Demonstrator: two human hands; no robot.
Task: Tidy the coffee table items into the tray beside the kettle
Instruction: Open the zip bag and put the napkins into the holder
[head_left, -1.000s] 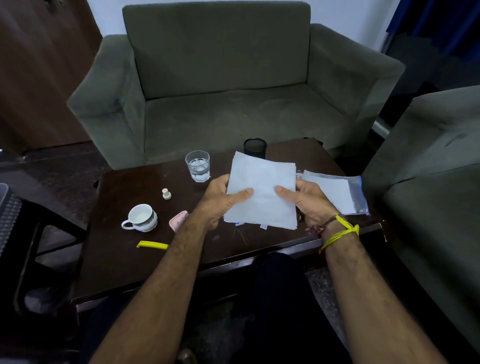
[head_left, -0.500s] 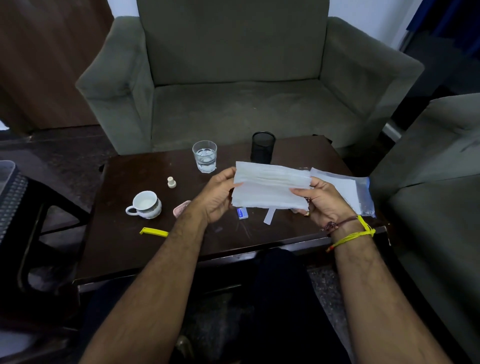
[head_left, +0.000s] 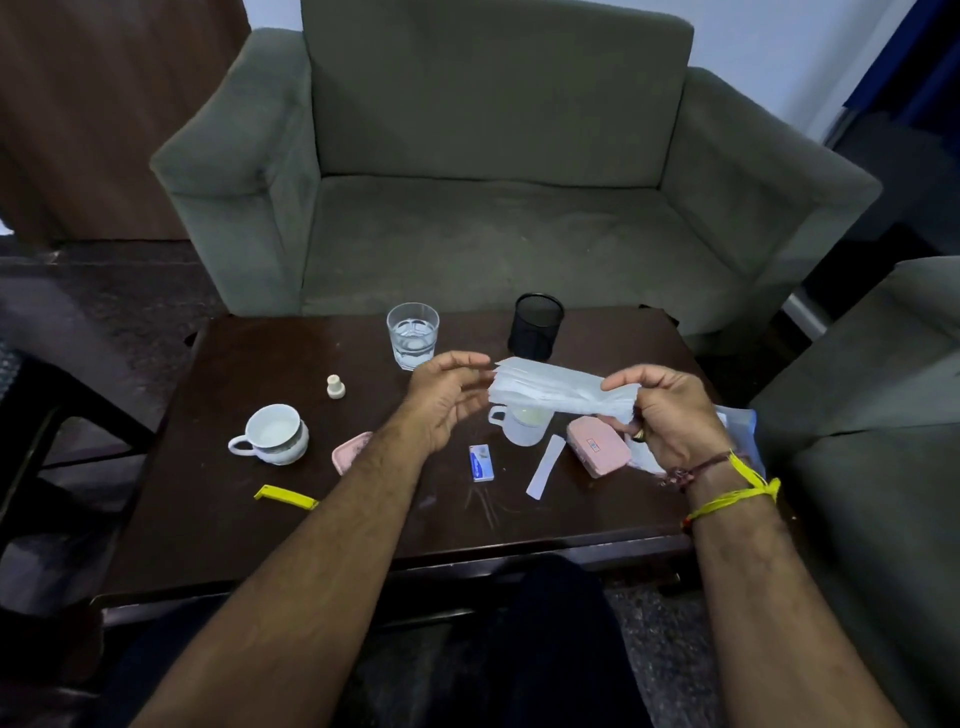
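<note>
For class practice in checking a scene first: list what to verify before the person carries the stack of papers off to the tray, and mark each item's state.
1. Right hand grips the stack of papers: ok.
2. Left hand supports the stack: not ok, fingers open beside its edge.
3. Stack lifted off the coffee table: ok.
4. Glass of water upright, apart from the hands: ok.
5. Tray and kettle in sight: not ok, neither shows.
6. Sheets squared up: cannot tell.
</note>
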